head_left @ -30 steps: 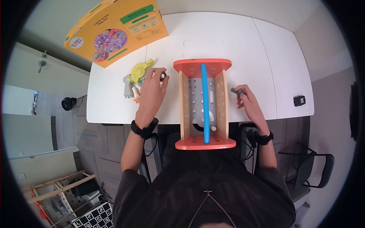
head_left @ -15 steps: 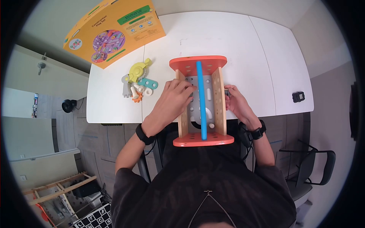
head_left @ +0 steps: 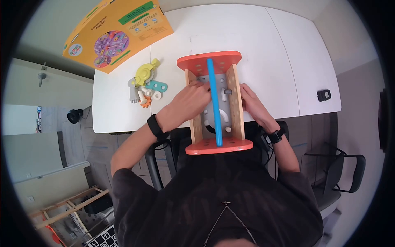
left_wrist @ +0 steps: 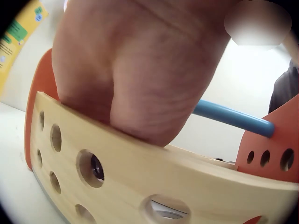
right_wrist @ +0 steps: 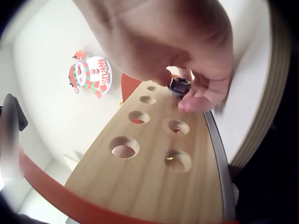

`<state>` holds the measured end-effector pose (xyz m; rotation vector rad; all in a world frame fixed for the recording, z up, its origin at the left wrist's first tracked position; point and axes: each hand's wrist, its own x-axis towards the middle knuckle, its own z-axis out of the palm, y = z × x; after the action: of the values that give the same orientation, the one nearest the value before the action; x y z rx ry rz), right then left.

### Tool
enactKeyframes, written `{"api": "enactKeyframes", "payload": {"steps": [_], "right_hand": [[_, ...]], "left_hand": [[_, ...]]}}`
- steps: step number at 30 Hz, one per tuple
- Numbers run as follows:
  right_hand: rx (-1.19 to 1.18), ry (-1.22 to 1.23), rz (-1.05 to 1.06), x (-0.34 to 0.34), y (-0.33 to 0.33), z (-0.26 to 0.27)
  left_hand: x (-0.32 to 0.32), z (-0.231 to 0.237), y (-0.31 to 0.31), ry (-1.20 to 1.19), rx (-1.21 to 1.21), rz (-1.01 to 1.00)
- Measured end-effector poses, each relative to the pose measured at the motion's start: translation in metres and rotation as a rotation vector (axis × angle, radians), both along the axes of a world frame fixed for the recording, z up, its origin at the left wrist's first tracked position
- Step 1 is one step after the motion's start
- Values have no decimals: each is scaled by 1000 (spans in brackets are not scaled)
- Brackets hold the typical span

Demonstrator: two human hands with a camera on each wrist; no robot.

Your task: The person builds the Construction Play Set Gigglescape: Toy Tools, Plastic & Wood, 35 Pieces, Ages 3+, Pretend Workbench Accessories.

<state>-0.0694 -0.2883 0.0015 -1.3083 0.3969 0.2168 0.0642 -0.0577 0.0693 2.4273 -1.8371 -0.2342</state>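
A toy toolbox with red ends (head_left: 219,147), perforated wooden sides (head_left: 235,103) and a blue bar handle (head_left: 214,107) stands at the table's front edge. My left hand (head_left: 187,103) reaches over the left side into the box, its fingertips partly hidden. It holds a dark round nut, part of which shows through a side hole in the left wrist view (left_wrist: 97,166). Outside the right side, my right hand (head_left: 254,105) pinches a grey bolt by its slotted head (right_wrist: 180,86). The bolt's threaded shaft (head_left: 228,92) sticks through a hole into the box.
Left of the toolbox lie a yellow-green toy saw (head_left: 144,75) with a grey blade, a teal strip (head_left: 157,86), an orange gear (head_left: 145,101) and white pieces (head_left: 156,95). A yellow carton (head_left: 119,33) stands behind them. A small black device (head_left: 324,95) sits at far right.
My left hand has brought the nut from beside the loose parts into the box. My right hand has moved left to the side panel, and the bolt's shaft now pokes through it.
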Motion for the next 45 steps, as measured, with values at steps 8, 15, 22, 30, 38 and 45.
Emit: {"api": "enactKeyframes", "payload": {"steps": [8, 15, 22, 30, 38, 45], "right_hand": [[-87, -27, 10, -3, -2, -3], [-100, -71, 25, 1, 7, 1], [-151, -294, 45, 10, 18, -5], [-377, -214, 26, 14, 30, 28], [-230, -133, 34, 14, 23, 33], [-267, -123, -132, 4, -2, 33]], "left_hand": [[6, -7, -7, 155, -240, 70], [8, -4, 1, 167, -286, 187], [17, -14, 21, 162, -377, 230], [15, -21, 30, 210, -534, 404], [19, -25, 30, 380, -540, 415], [13, -17, 23, 453, -568, 425]]}}
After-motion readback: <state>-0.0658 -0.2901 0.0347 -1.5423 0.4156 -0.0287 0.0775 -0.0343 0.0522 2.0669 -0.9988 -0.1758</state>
